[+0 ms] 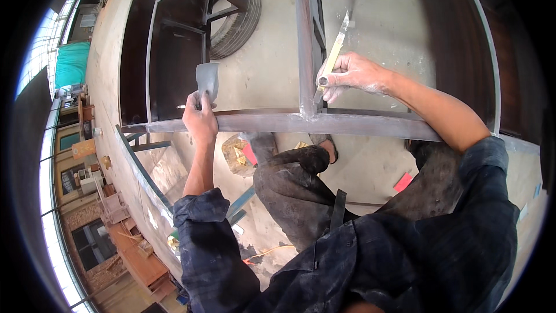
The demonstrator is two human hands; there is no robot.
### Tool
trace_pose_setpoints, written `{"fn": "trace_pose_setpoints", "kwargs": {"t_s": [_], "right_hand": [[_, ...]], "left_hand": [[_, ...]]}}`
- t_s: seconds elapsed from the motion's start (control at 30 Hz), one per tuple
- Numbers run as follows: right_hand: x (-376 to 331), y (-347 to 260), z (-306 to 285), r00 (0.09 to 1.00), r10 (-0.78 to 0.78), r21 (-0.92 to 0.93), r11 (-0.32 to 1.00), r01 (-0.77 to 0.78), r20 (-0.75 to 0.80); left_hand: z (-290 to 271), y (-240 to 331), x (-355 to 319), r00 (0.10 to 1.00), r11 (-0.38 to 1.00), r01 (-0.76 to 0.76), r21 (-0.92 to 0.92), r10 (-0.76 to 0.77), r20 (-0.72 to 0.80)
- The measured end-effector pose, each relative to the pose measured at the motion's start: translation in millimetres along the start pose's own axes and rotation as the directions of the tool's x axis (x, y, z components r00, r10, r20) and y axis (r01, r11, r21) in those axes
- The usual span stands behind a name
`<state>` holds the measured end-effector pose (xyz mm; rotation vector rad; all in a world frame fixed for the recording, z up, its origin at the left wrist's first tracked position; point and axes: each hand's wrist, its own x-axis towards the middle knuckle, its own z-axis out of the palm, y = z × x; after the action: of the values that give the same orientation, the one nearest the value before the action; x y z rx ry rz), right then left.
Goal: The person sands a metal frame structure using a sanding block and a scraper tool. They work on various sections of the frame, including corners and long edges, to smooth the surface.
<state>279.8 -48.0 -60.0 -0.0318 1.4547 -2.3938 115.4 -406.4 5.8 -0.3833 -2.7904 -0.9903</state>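
Note:
My left hand [201, 117] pinches a curved grey sheet [207, 80], which looks like sandpaper, above the dark frame's front rail. A small white-tipped stick [181, 106] shows beside those fingers; whether they hold it I cannot tell. My right hand [353, 75] is closed around a knife with a yellow handle [333, 55]. Its blade [346, 23] points away from me and is smeared white. White dust coats the right fingers. Just below them, the upright bar [306, 40] of the dark brown frame meets the front rail [260, 123], with whitish filler at the joint.
Behind the frame's left part lies a tyre [236, 29]. Dark panels stand at left and right [463, 35]. Beneath the rail, red pieces [403, 182] lie on the floor near my legs. Wooden furniture [136, 249] stands far left.

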Motion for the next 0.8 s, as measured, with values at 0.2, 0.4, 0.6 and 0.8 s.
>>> {"fn": "trace_pose_setpoints", "kwargs": {"t_s": [0.2, 0.4, 0.6, 0.8], "right_hand": [[22, -39, -47, 0.942, -0.152, 0.084, 0.979, 0.184, -0.298], [61, -80, -102, 0.908, -0.222, -0.118, 0.974, 0.193, -0.354], [95, -113, -119, 0.912, -0.284, -0.255, 0.944, 0.211, -0.296], [106, -128, -113, 0.928, -0.259, -0.384, 0.912, 0.144, -0.268]], "left_hand": [[-4, 2, 0, 0.999, 0.999, 0.042, 0.029, -0.042, -0.008], [0, -6, 2, 0.999, 0.998, 0.018, 0.055, -0.015, -0.047], [1, -14, 0, 0.998, 0.999, 0.038, 0.014, -0.037, -0.055], [0, -12, -2, 0.999, 1.000, 0.007, -0.012, -0.008, -0.041]]}}
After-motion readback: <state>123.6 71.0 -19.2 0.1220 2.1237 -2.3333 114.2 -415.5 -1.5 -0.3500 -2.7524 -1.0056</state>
